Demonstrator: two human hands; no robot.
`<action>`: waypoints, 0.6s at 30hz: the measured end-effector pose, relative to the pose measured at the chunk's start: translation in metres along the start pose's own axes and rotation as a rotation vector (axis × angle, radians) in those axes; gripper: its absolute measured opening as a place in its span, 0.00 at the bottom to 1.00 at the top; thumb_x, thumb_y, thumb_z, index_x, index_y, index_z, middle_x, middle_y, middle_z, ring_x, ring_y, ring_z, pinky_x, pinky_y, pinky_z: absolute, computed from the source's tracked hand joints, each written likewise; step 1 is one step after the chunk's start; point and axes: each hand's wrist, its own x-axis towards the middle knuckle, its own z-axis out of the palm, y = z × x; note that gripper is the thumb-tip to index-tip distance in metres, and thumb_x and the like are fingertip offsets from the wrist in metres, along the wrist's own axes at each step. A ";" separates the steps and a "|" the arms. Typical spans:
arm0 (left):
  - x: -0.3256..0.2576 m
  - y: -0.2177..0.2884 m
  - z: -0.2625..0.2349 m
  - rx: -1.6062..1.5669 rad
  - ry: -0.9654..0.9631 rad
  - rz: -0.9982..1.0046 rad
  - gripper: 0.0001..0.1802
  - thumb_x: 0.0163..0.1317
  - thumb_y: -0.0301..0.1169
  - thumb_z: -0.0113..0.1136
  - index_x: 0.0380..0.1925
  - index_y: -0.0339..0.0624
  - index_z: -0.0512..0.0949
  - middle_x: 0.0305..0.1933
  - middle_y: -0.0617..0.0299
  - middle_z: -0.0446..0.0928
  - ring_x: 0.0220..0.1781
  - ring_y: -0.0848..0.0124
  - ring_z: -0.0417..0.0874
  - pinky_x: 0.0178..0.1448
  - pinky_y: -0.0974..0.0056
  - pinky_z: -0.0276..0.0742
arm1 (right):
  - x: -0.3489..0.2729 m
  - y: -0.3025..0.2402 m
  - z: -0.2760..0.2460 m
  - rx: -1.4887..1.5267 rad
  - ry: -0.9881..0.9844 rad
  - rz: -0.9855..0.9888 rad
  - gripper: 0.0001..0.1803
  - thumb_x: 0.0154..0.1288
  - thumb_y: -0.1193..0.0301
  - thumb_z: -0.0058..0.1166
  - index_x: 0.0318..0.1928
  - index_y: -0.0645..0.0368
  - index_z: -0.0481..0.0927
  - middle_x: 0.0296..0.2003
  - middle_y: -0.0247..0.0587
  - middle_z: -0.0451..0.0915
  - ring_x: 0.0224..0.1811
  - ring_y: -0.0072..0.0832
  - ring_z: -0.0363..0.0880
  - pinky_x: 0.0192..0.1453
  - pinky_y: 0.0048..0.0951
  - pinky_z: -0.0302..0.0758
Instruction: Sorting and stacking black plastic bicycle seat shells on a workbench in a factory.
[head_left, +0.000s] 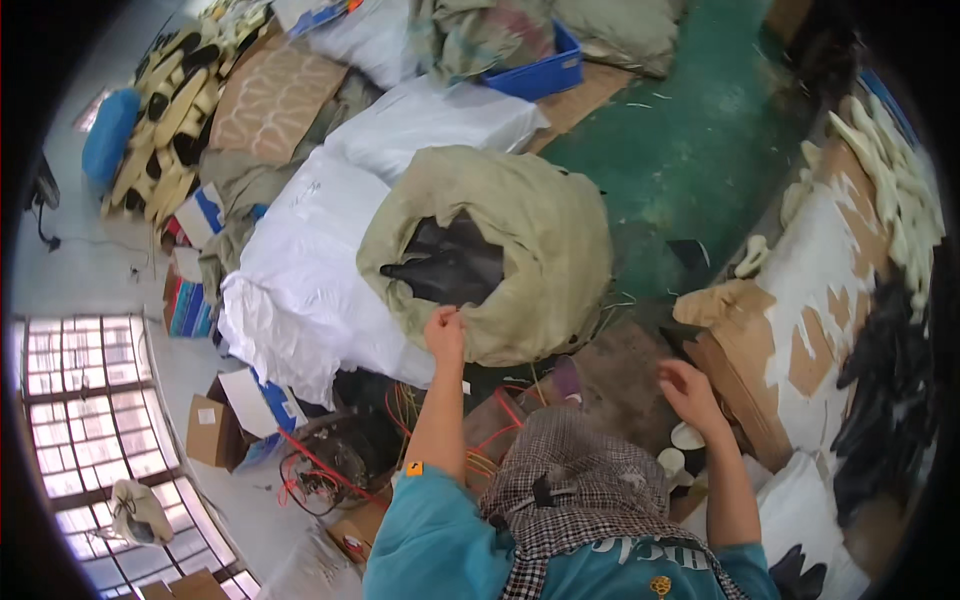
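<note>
A large olive-green cloth sack (560, 230) stands in front of me with its mouth rolled back. Inside it lie dark, smooth pieces (455, 262), one with a narrow tip pointing left; their kind is unclear. My left hand (445, 332) is at the near edge of the sack's mouth, its fingers closed in a pinch on the cloth. Well to the right, my right hand (690, 393) hangs free with loosely bent fingers and nothing in it. It is near a brown cardboard carton (735, 380).
White bulging sacks (305, 245) lie left of the green one. A blue crate (550, 70) stands behind. Cream, sole-shaped pieces (190, 100) pile up at far left, and similar ones (890, 190) at far right above black pieces (885, 400). Red cords (335, 465) tangle at lower left.
</note>
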 end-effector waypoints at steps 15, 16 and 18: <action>-0.006 -0.102 0.054 0.116 -0.680 -0.316 0.20 0.55 0.33 0.53 0.49 0.38 0.74 0.45 0.55 0.78 0.47 0.65 0.78 0.52 0.63 0.72 | 0.360 -0.033 0.273 -1.204 -0.755 -0.352 0.16 0.54 0.68 0.49 0.43 0.57 0.79 0.44 0.45 0.78 0.48 0.41 0.75 0.54 0.40 0.69; 0.003 -0.134 0.035 0.012 -0.335 -0.360 0.16 0.53 0.35 0.55 0.39 0.40 0.79 0.38 0.51 0.80 0.43 0.56 0.81 0.48 0.60 0.74 | 0.361 -0.033 0.288 -1.325 -0.798 -0.383 0.16 0.54 0.68 0.49 0.43 0.57 0.80 0.45 0.45 0.78 0.49 0.39 0.75 0.54 0.40 0.67; 0.061 -0.112 0.027 -0.249 -0.074 -0.345 0.15 0.49 0.32 0.58 0.37 0.36 0.79 0.33 0.55 0.80 0.37 0.63 0.81 0.45 0.64 0.74 | 0.376 -0.014 0.265 -1.554 -0.821 -0.314 0.15 0.54 0.67 0.51 0.42 0.55 0.81 0.45 0.43 0.79 0.49 0.38 0.75 0.56 0.39 0.64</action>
